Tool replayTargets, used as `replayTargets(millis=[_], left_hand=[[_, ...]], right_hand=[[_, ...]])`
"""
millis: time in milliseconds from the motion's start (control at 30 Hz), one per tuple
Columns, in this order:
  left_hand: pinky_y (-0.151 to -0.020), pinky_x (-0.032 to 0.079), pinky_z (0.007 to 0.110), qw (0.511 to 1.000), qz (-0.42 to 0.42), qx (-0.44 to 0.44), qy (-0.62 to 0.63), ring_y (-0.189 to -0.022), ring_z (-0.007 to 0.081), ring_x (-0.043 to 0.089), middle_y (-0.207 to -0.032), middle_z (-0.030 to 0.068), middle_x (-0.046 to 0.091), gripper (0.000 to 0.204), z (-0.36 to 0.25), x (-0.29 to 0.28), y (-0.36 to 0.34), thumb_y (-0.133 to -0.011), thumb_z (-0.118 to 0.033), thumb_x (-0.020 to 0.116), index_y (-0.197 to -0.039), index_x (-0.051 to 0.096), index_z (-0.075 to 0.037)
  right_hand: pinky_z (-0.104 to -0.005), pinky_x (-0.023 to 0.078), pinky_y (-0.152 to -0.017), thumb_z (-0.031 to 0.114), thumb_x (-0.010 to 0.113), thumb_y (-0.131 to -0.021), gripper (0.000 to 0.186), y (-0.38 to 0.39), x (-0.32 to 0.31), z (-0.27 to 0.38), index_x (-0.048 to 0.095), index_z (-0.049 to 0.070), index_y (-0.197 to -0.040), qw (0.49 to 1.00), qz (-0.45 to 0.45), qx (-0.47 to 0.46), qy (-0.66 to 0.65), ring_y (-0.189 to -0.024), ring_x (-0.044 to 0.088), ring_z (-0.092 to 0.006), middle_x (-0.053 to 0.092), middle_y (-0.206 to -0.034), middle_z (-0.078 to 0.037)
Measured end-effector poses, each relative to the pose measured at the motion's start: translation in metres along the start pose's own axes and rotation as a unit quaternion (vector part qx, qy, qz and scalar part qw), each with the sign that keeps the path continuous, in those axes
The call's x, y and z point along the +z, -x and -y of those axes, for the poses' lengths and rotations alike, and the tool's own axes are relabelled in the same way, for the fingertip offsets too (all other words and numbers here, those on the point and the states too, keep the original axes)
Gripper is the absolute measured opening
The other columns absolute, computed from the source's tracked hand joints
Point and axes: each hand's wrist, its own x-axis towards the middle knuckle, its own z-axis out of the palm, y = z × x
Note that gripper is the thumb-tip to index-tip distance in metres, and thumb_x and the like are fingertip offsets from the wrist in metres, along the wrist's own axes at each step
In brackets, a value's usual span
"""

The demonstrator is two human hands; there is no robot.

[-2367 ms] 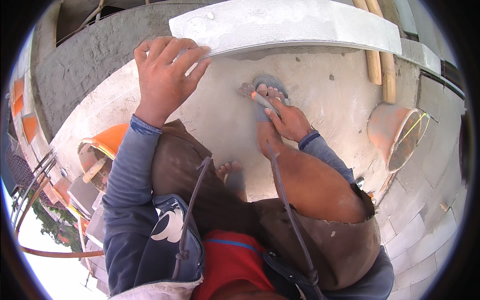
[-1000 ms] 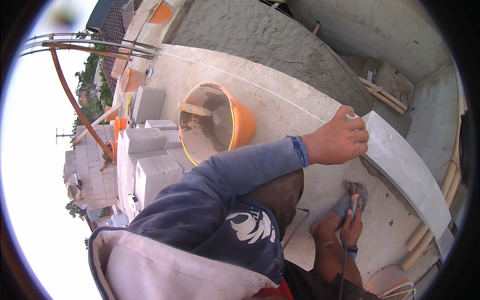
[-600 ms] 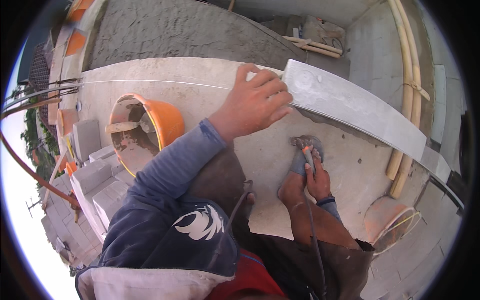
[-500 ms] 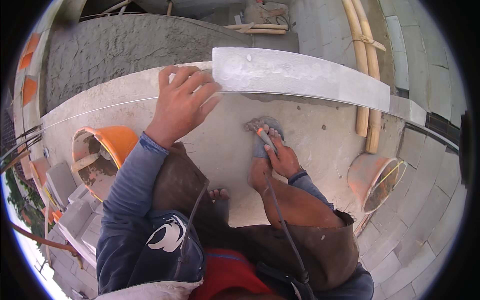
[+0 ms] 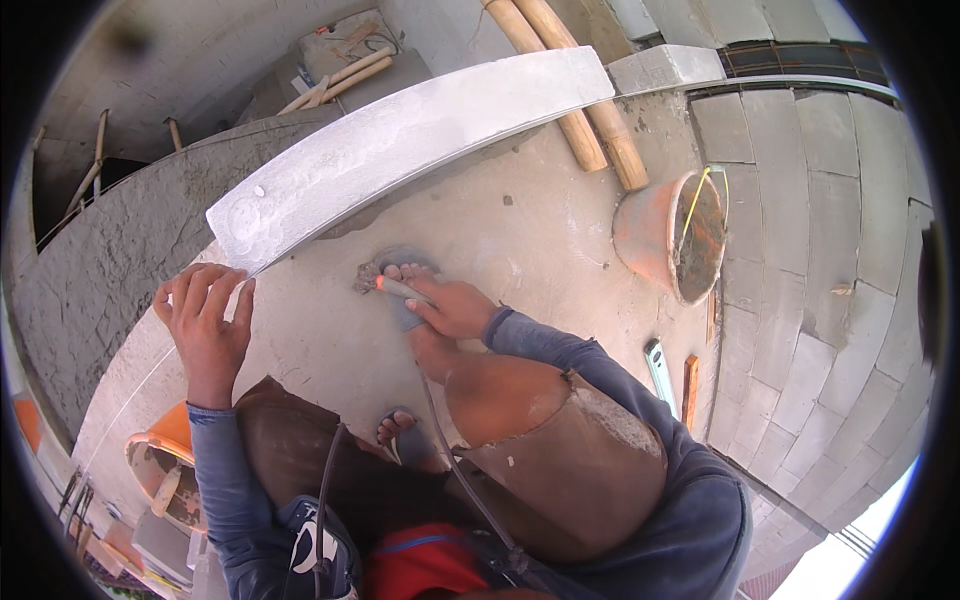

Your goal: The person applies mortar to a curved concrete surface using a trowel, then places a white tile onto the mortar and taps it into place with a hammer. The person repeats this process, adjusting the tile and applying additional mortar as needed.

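Observation:
A long pale block (image 5: 420, 135) lies along the top of the low wall, tilted across the view. My left hand (image 5: 208, 330) is at the block's near left corner, fingers bent and thumb apart, next to a thin white string (image 5: 130, 405). Whether its fingertips touch the string or block I cannot tell. My right hand (image 5: 458, 308) is closed round the handle of a trowel (image 5: 400, 290), grey with an orange collar. The trowel's mortar-caked head is over my right foot (image 5: 410, 273), and its shape is unclear.
An orange bucket (image 5: 160, 440) stands at the left, and a mortar-smeared bucket (image 5: 672, 235) at the right. Bamboo poles (image 5: 570, 85) lean beyond the block. A shorter block (image 5: 667, 68) continues the row. A light-blue tool (image 5: 660, 372) and wooden strip (image 5: 690, 390) lie right of my knee.
My view has swung to the right, so the block slants and more of the right side shows. My left hand has dropped from the wall top to the block's lower corner. The right hand keeps the trowel.

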Motion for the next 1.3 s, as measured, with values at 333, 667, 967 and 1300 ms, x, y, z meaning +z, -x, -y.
replayTargets(millis=[333,667,967,1300], left_hand=[[-0.118,0.037,0.051,0.999,0.001,0.048,0.018,-0.134,0.0282,0.06,-0.13,0.004,0.072,0.027,-0.018,0.001,-0.034,-0.095,-0.025,0.085,-0.119,0.077,-0.017],[-0.112,0.047,0.05,0.993,0.073,-0.022,0.09,-0.131,0.0394,0.063,-0.139,0.0188,0.069,0.049,0.029,0.04,-0.118,-0.116,-0.046,0.05,-0.138,0.072,-0.008],[-0.074,0.048,0.052,0.959,0.175,-0.145,0.168,-0.083,0.0502,0.064,-0.087,0.0304,0.069,0.064,0.021,0.054,-0.121,-0.117,-0.048,0.046,-0.094,0.071,0.006],[-0.069,0.046,0.053,0.965,0.115,-0.116,0.205,-0.074,0.0488,0.061,-0.077,0.0256,0.063,0.058,0.022,0.057,-0.113,-0.116,-0.043,0.051,-0.087,0.069,0.005]], right_hand=[[-0.0581,0.053,-0.08,0.031,0.057,-0.111,0.041,0.036,-0.04,0.001,0.051,0.007,-0.144,0.985,-0.116,0.078,-0.101,-0.086,0.071,-0.0514,0.072,-0.087,-0.028],[-0.0489,0.049,-0.066,0.022,0.06,-0.11,0.037,0.072,-0.164,0.034,0.053,0.004,-0.141,0.932,-0.341,0.1,-0.071,-0.067,0.067,-0.0396,0.065,-0.076,-0.021],[-0.0484,0.061,-0.081,0.024,0.062,-0.111,0.048,0.01,-0.221,0.136,0.052,0.013,-0.156,0.922,-0.3,-0.241,0.033,-0.087,0.076,-0.0412,0.076,-0.097,-0.02],[-0.0478,0.06,-0.094,0.01,0.058,-0.111,0.053,-0.002,-0.227,0.157,0.046,0.011,-0.163,0.949,-0.259,-0.164,0.068,-0.11,0.074,-0.0455,0.071,-0.136,-0.024]])
